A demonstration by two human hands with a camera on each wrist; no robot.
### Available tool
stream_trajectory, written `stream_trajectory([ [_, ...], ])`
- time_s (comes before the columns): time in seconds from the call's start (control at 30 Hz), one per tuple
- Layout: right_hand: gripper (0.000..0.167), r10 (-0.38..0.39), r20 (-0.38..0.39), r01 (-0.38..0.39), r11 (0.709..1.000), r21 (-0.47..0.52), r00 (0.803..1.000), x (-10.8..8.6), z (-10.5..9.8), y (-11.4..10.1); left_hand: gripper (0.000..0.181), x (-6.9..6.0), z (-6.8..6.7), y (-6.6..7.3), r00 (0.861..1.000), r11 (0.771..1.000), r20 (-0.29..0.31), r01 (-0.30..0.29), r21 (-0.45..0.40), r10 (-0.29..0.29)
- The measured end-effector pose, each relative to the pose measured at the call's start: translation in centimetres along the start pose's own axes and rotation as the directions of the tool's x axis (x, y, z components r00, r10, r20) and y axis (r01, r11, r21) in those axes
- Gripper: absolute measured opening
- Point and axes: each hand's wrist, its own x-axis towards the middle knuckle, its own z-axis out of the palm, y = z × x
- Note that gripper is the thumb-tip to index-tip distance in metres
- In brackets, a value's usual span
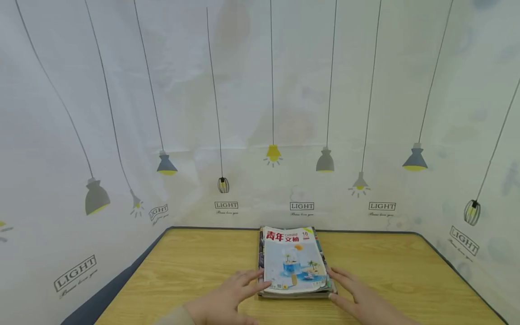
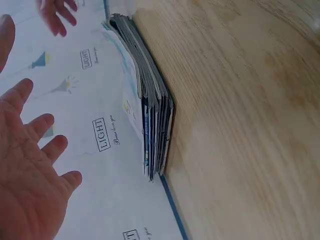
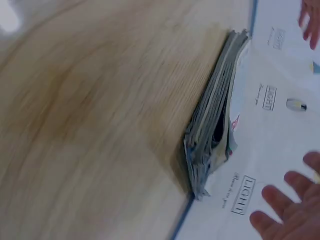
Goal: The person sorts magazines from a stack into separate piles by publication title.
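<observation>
A stack of magazines (image 1: 294, 266) lies on the wooden table, the top one with a pale cover, a blue sea picture and red characters. At its left edge in the head view is the left hand (image 1: 231, 295), fingers spread; the right hand (image 1: 361, 298) is at the right edge, fingers extended. Both wrist views show the stack from the side, its layered page edges (image 2: 150, 100) and slightly gaping upper magazines (image 3: 215, 120). The left hand (image 2: 35, 160) and right hand (image 3: 295, 205) appear there with fingers apart, gripping nothing. Whether fingertips touch the stack is unclear.
The light wood table (image 1: 195, 266) has a dark blue edge. Behind and beside it hangs a pale sheet (image 1: 252, 90) printed with hanging lamps and the word LIGHT. The stack sits near the table's back edge.
</observation>
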Motion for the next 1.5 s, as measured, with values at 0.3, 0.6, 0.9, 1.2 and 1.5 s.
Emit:
stream_trajectory([
  [0.3, 0.072, 0.363, -0.248, -0.307, 0.922, 0.237, 0.898, 4.3, 3.6, 1.2, 0.062, 3.5, 3.7, -1.6, 0.879, 0.834, -0.148, 0.359, -0.418, -0.453],
  [0.6, 0.073, 0.517, -0.226, -0.433, 0.837, 0.336, 0.825, 7.4, 6.6, 2.5, 0.061, 8.5, 8.4, -3.0, 0.655, 0.631, -0.263, 0.42, -0.652, -0.708],
  [0.9, 0.062, 0.578, -0.223, -0.471, 0.79, 0.393, 0.785, 8.2, 7.6, 2.9, 0.059, 9.8, 9.1, -2.8, 0.641, 0.557, -0.204, 0.413, -0.72, -0.74],
  [1.2, 0.062, 0.579, -0.242, -0.441, 0.779, 0.446, 0.778, 8.1, 7.8, 2.7, 0.055, 10.2, 9.5, -3.1, 0.576, 0.519, -0.232, 0.402, -0.755, -0.784],
  [1.5, 0.062, 0.608, -0.26, -0.488, 0.775, 0.402, 0.75, 7.4, 7.6, 1.8, 0.054, 9.5, 9.0, -2.0, 0.525, 0.543, -0.257, 0.513, -0.665, -0.811],
])
